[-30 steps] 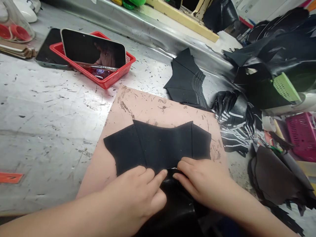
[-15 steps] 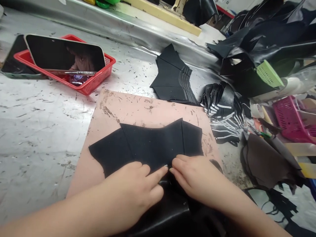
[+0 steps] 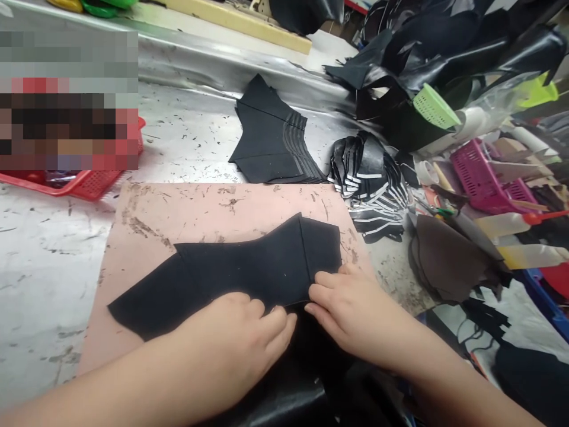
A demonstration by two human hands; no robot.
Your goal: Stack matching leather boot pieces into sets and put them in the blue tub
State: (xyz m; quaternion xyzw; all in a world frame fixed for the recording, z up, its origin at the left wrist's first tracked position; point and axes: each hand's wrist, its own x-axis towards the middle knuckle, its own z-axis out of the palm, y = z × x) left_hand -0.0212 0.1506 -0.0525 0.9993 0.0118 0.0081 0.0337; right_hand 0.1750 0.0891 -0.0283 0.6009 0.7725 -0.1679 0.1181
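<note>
A seamed black cut piece (image 3: 240, 267), matt on top, lies across a pink board (image 3: 213, 201). My right hand (image 3: 347, 302) is closed on its near edge, right of the middle, thumb below and fingers above. Just to the left, my left hand (image 3: 244, 344) rests on the same edge with its fingers curled in and pressed together; its fingertips are partly hidden. Shiny black leather (image 3: 284, 397) hangs below that edge, under and between my wrists. Whether it is joined to the matt piece I cannot tell.
Behind the board lies a fanned stack of similar black pieces (image 3: 267, 130). Black strips with white edges (image 3: 368, 178) are heaped to its right. Brown pieces (image 3: 448, 261), a magenta basket (image 3: 480, 178) and bottles (image 3: 528, 256) are at the right. A red basket (image 3: 98, 181) stands left.
The view has swung, so most things sit further left in the picture. My left index finger, stretched out before, is now bent in. My right hand still pinches the edge of the black piece.
</note>
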